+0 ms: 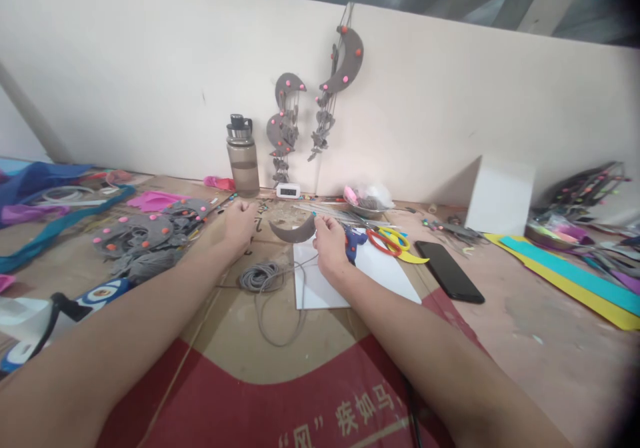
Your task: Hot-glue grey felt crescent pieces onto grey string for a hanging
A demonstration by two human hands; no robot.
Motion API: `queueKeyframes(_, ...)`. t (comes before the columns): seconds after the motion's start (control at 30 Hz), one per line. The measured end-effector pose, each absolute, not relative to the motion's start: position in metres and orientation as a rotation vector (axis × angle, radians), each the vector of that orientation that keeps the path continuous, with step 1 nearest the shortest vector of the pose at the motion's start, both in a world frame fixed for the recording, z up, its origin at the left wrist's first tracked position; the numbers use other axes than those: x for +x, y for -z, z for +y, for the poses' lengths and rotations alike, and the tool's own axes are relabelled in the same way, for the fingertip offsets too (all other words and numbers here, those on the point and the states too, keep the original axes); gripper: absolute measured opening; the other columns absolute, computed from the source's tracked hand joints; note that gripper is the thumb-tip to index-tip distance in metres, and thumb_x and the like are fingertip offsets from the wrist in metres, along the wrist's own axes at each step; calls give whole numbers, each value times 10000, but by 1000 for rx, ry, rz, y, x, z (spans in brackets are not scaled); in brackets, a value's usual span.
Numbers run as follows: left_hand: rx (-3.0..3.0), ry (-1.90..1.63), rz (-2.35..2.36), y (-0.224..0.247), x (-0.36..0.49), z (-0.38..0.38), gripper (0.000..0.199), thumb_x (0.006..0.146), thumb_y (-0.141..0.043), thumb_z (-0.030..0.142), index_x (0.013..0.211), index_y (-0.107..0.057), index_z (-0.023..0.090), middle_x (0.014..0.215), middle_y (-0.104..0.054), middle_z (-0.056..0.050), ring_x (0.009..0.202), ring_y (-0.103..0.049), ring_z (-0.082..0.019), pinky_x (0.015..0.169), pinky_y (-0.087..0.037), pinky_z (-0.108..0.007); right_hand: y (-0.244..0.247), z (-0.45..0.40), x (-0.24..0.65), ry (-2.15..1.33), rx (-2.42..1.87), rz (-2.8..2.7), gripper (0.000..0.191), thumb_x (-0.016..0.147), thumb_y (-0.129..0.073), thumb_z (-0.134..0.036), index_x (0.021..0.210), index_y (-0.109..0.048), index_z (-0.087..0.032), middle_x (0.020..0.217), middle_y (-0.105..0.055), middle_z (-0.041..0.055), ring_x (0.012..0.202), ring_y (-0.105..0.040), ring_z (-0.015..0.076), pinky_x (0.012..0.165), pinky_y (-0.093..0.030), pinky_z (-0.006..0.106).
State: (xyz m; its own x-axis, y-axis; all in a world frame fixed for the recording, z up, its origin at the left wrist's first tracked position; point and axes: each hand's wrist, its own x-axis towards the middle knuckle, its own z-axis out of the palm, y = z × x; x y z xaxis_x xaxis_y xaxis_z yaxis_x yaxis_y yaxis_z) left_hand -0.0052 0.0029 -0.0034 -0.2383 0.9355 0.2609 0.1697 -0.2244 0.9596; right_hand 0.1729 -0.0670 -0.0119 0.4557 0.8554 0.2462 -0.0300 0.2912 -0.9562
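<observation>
A dark grey crescent [294, 231] hangs level above the cardboard, its right tip pinched in the fingers of my right hand [330, 238]. A grey cord [280, 343] loops down by that hand and joins a small coil [259, 277] lying on the cardboard. My left hand [241, 225] is to the left of the crescent, apart from it, with its fingers bent together; whether they hold anything is too small to tell. A white sheet [370, 278] lies under my right hand, and a blue glue gun [354, 241] is just behind it.
Red scissors [384, 242], yellow scissors [397, 238] and a black phone [449, 271] lie at the right. A bottle [243, 161] stands by the wall, near hanging grey moon ornaments [350, 61]. Grey felt pieces [135, 235] lie at the left.
</observation>
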Motion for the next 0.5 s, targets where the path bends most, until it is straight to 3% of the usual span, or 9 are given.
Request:
queueKeyframes(0.13,1458,-1579,1446,0,-2,-2,415,696,-610,156,577,-218,220,568,-242,49,556,-265,-122,560,-215,-275,9,-73,169,-724,-1119,-903,283,784,-592,-479,748,-541,-203,594,-465,-62,553,-389,99,523,-329,227)
queueKeyframes(0.5,1541,-1536,1429,-1,-3,-2,466,783,-612,268,577,-197,223,561,-233,41,547,-258,-134,549,-186,-284,9,-74,169,-800,-1068,-857,222,736,-592,-418,764,-542,-204,628,-479,-62,527,-357,87,495,-302,229)
